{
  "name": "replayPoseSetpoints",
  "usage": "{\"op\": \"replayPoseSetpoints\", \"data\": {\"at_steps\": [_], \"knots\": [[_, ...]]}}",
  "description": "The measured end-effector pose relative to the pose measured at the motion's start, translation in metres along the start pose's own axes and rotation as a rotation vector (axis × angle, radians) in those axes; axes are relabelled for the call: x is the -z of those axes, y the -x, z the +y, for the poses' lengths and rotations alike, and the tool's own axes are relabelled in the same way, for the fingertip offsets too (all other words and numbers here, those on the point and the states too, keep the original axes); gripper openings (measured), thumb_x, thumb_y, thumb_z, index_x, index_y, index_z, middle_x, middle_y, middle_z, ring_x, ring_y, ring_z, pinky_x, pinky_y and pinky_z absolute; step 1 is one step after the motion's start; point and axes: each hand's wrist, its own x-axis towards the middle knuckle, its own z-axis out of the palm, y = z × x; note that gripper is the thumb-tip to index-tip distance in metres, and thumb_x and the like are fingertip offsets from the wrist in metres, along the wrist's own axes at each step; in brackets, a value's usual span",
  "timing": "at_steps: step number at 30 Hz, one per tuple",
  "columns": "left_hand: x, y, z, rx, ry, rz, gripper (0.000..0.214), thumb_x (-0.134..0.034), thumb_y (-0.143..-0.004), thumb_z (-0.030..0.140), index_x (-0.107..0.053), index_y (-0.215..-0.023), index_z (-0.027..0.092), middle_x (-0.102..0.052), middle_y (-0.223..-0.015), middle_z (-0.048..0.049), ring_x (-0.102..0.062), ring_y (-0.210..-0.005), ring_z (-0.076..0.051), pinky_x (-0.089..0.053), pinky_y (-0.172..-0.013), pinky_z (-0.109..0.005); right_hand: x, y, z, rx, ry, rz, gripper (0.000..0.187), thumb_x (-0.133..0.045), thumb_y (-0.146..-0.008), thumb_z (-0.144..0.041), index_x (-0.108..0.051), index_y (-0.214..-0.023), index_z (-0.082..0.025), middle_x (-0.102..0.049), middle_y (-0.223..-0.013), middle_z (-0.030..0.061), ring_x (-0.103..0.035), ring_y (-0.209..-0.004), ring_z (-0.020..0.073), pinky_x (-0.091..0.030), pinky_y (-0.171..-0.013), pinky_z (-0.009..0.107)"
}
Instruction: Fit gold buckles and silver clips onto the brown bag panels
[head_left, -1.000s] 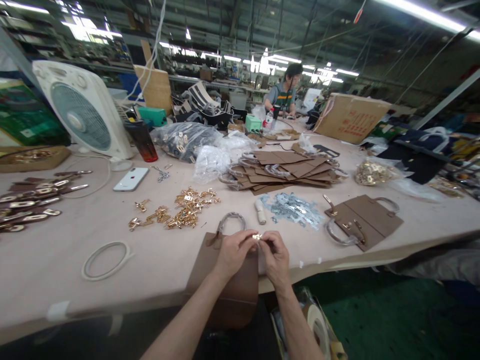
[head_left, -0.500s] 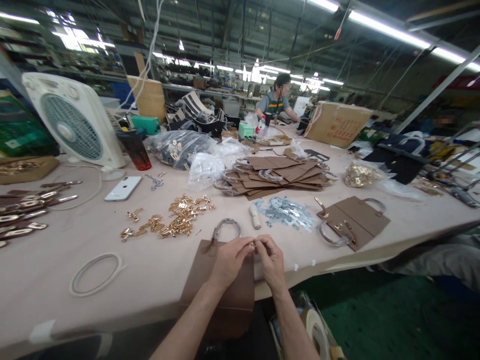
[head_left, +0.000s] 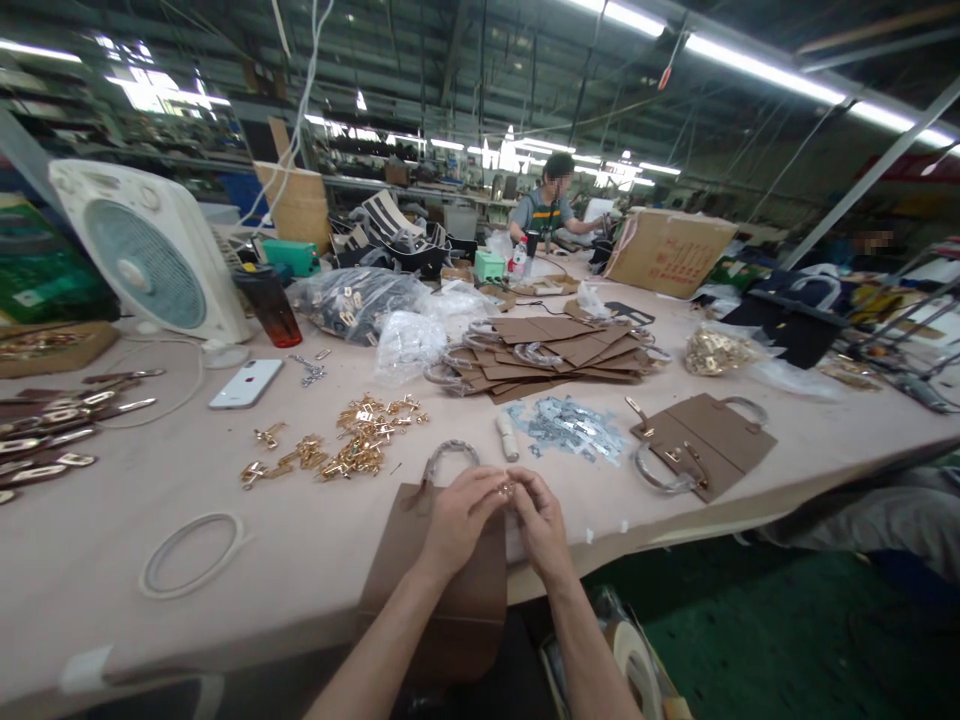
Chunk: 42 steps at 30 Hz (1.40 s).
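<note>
A brown leather bag panel (head_left: pixel 442 590) with a wrapped ring handle (head_left: pixel 450 455) lies over the table's near edge. My left hand (head_left: pixel 459 520) and my right hand (head_left: pixel 541 520) meet above it, fingertips pinched together on a small gold metal fitting (head_left: pixel 508 489). A heap of loose gold fittings (head_left: pixel 360 440) lies just beyond on the left. A pile of small silver metal plates (head_left: pixel 574 425) and a white roll (head_left: pixel 508 437) lie beyond on the right.
A stack of brown panels (head_left: pixel 559 350), a finished panel with handles (head_left: pixel 701 440), a white phone (head_left: pixel 246 383), a white ring (head_left: pixel 191 553), a box fan (head_left: pixel 146 250), bagged hardware (head_left: pixel 360 300) and a cardboard box (head_left: pixel 671 250) fill the table. A person (head_left: pixel 544 205) sits at the far end.
Both hands stay pinched on the gold fitting and have barely shifted. The camera view has moved slightly, shifting the table contents to the left.
</note>
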Motion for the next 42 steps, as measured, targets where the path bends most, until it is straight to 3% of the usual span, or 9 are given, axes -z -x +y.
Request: {"op": "replayPoseSetpoints", "data": {"at_steps": [5,12,18,25,28,32,35,39,42], "knots": [[0.006,-0.002,0.001,0.144,0.162,0.011,0.022,-0.069,-0.097,0.034,-0.08,-0.111,0.021,-0.078,-0.106,-0.0092,-0.073,-0.099,-0.022,-0.062,-0.091,-0.035,-0.003,0.003,-0.007,0.028,-0.002,-0.074,0.037,-0.078,-0.087,-0.042,-0.073,-0.118,-0.023,-0.075,-0.118,0.008,-0.069,-0.11,0.0256,-0.057,-0.099,0.038],[0.001,0.003,-0.01,0.298,0.34,-0.04,0.027,-0.067,-0.097,0.039,-0.079,-0.112,0.02,-0.079,-0.114,-0.0098,-0.074,-0.105,-0.024,-0.062,-0.093,-0.036,-0.009,0.004,-0.011,0.055,0.061,-0.013,0.029,-0.079,-0.086,-0.039,-0.076,-0.11,-0.023,-0.078,-0.109,0.0067,-0.073,-0.102,0.0245,-0.059,-0.096,0.039],[0.004,0.001,-0.004,0.475,0.563,-0.047,0.034,-0.075,-0.089,0.045,-0.076,-0.106,0.015,-0.081,-0.1,-0.0101,-0.076,-0.084,-0.021,-0.064,-0.078,-0.032,-0.01,0.005,-0.005,0.034,0.041,0.008,0.033,-0.082,-0.083,-0.038,-0.074,-0.11,-0.022,-0.079,-0.105,0.0073,-0.075,-0.095,0.0242,-0.062,-0.088,0.039],[0.008,0.0,-0.003,0.548,0.7,-0.037,0.043,-0.076,-0.088,0.05,-0.073,-0.107,0.012,-0.079,-0.092,-0.0103,-0.071,-0.07,-0.015,-0.06,-0.068,-0.026,-0.011,0.008,-0.008,0.018,0.02,0.005,0.041,-0.087,-0.078,-0.038,-0.073,-0.112,-0.022,-0.079,-0.106,0.0079,-0.075,-0.094,0.0239,-0.063,-0.087,0.039],[0.005,0.002,-0.004,0.537,0.687,-0.038,0.045,-0.076,-0.087,0.051,-0.073,-0.107,0.011,-0.078,-0.09,-0.0093,-0.07,-0.07,-0.015,-0.06,-0.069,-0.027,-0.011,0.008,-0.008,0.061,0.066,0.01,0.034,-0.085,-0.08,-0.04,-0.074,-0.107,-0.021,-0.078,-0.103,0.0074,-0.074,-0.094,0.0235,-0.062,-0.086,0.038],[-0.001,0.008,-0.005,0.511,0.634,-0.05,0.048,-0.074,-0.089,0.047,-0.07,-0.121,0.011,-0.077,-0.092,-0.008,-0.072,-0.074,-0.016,-0.061,-0.074,-0.03,-0.006,0.005,0.0,0.139,0.138,0.106,0.025,-0.08,-0.085,-0.042,-0.076,-0.093,-0.02,-0.076,-0.097,0.0069,-0.071,-0.091,0.0219,-0.059,-0.085,0.036],[0.006,0.016,-0.005,0.483,0.478,0.069,0.045,-0.067,-0.094,0.041,-0.066,-0.131,0.015,-0.076,-0.11,-0.0107,-0.074,-0.084,-0.018,-0.063,-0.08,-0.033,-0.001,0.004,0.008,0.093,0.123,0.217,0.031,-0.077,-0.086,-0.047,-0.074,-0.1,-0.019,-0.074,-0.087,0.0047,-0.067,-0.077,0.0179,-0.056,-0.076,0.033],[0.042,0.025,-0.007,0.391,-0.043,0.303,0.033,-0.066,-0.091,0.026,-0.069,-0.123,0.021,-0.071,-0.125,-0.0111,-0.068,-0.115,-0.025,-0.057,-0.102,-0.042,0.002,0.007,0.008,0.043,0.12,0.158,0.038,-0.071,-0.091,-0.051,-0.071,-0.11,-0.018,-0.072,-0.084,0.0043,-0.064,-0.073,0.0172,-0.055,-0.074,0.033],[0.07,0.033,-0.01,0.36,-0.424,0.176,0.052,-0.082,-0.076,0.026,-0.07,-0.126,0.023,-0.058,-0.146,-0.0135,-0.049,-0.139,-0.036,-0.042,-0.117,-0.056,-0.001,0.01,0.001,0.034,0.188,0.061,0.037,-0.069,-0.093,-0.052,-0.07,-0.107,-0.018,-0.072,-0.082,0.0045,-0.065,-0.075,0.0188,-0.056,-0.076,0.034]]}}
